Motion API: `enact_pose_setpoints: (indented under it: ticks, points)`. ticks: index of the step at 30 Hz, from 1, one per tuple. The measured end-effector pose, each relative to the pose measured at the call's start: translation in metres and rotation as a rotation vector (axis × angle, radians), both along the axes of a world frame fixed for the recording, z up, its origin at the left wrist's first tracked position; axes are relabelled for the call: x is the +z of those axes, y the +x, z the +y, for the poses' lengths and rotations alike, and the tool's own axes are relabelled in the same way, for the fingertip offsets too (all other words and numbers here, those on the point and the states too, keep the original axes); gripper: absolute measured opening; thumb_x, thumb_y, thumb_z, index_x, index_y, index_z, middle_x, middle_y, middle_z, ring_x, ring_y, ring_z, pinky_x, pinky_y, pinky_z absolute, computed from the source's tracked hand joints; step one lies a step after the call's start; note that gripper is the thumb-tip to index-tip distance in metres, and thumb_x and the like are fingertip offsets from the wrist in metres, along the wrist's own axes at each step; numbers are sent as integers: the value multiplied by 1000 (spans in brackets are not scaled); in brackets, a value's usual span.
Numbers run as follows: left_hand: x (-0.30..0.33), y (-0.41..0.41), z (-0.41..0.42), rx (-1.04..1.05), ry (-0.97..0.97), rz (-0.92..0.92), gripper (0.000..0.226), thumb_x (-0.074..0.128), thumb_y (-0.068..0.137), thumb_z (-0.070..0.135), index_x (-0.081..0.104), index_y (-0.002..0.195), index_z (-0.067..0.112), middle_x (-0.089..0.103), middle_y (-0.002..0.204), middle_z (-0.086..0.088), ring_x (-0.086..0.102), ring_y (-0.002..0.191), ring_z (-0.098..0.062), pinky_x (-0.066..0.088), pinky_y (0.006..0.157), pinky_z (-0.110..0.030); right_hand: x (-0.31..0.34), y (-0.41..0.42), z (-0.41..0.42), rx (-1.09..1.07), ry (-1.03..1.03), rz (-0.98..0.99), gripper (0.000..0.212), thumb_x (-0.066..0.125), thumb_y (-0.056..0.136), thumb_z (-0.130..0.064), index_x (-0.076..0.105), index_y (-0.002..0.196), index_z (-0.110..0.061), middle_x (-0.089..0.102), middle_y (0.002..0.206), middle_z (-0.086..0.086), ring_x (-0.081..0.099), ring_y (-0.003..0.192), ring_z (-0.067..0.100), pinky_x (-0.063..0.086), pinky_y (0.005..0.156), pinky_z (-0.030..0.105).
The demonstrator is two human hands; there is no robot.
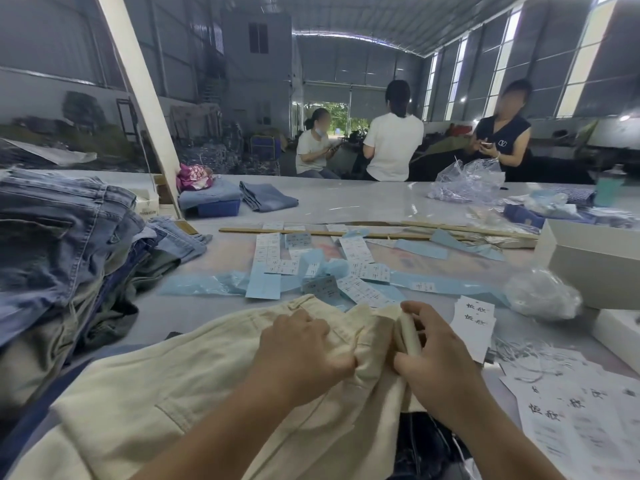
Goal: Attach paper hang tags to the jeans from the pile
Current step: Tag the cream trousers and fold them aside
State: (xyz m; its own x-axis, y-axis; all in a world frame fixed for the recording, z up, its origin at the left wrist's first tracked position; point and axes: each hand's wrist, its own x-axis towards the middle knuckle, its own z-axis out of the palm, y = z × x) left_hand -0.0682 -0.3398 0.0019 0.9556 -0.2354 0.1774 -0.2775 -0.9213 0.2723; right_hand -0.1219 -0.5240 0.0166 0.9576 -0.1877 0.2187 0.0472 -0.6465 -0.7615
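On the pale desk [346,202], our left hand [301,344] grips the cream jeans [180,386], lying at 6 o'clock; our right hand [433,355] pinches their waistband. We should keep it bunched taut; hang tags [472,323] wait at 3 o'clock.

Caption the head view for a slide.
Both hands grip cream denim jeans beside white paper hang tags.
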Motion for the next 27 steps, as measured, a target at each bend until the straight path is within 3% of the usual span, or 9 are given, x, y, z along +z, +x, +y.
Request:
enact_pose_setpoints:
  ticks: [2, 6, 11, 13, 17, 20, 23, 25, 27]
  points:
    - [-3, -5, -7, -62, -123, 2, 60, 46, 70, 72, 66, 111, 33, 56, 108, 11, 50, 109, -16, 43, 95, -36, -2, 1, 3, 26, 39, -72, 67, 62, 75, 4, 50, 130, -32, 58, 123, -9, 55, 113, 11, 47, 99, 35]
    - [-7, -9, -14, -150, -230, -20, 40, 46, 72, 53, 71, 90, 29, 57, 86, 10, 55, 86, -10, 47, 80, -34, -8, 6, 9, 80, 123, -145, 69, 57, 77, 7, 48, 118, -47, 58, 115, -17, 58, 108, 5, 50, 93, 30]
    - [-7, -10, -12, -159, -428, -110, 25, 45, 69, 40, 58, 71, 20, 55, 74, 7, 54, 72, -9, 47, 69, -32, -5, 19, 11, 130, 283, -136, 70, 58, 79, 10, 53, 112, -51, 62, 104, -17, 62, 93, -1, 51, 77, 18]
    - [0, -10, -9, -90, -588, -181, 16, 43, 71, 34, 45, 64, 20, 49, 63, 6, 46, 61, -6, 36, 55, -21, -3, 24, 11, 119, 338, -119, 66, 56, 80, 12, 53, 111, -47, 61, 104, -14, 62, 86, -2, 50, 70, 13]
    - [26, -12, 7, 28, -1108, -224, 7, 40, 69, 24, 41, 63, 21, 43, 55, 9, 38, 51, -8, 32, 47, -24, -3, 32, 12, 42, 477, -79, 49, 51, 89, 4, 51, 115, -38, 60, 100, -7, 62, 81, 8, 48, 63, 20]
    - [30, -20, 13, -66, -1204, -243, 7, 38, 69, 17, 43, 65, 21, 40, 58, 1, 38, 55, -17, 35, 49, -34, 0, 42, 15, 8, 598, -55, 48, 46, 91, 8, 50, 118, -32, 58, 101, -4, 61, 81, 13, 49, 58, 22]
    - [19, -30, 8, -264, -1195, -261, 15, 39, 71, 16, 42, 73, 1, 38, 66, -21, 39, 62, -37, 38, 56, -51, 10, 57, 26, 53, 688, -16, 58, 42, 85, 16, 53, 113, -34, 57, 111, 4, 62, 95, 26, 54, 71, 37]
    - [11, -31, 5, -363, -1175, -225, 31, 42, 77, 27, 41, 72, -4, 38, 67, -19, 37, 64, -32, 35, 59, -44, 16, 66, 34, 126, 713, -25, 63, 48, 82, 18, 56, 109, -38, 57, 115, 5, 62, 101, 29, 56, 81, 44]
    - [16, -26, 8, -368, -1253, -55, 46, 47, 83, 45, 52, 74, -1, 47, 68, -13, 44, 65, -22, 40, 60, -32, 18, 71, 37, 205, 726, -67, 60, 64, 78, 10, 59, 107, -42, 61, 113, 2, 64, 101, 23, 59, 84, 40]
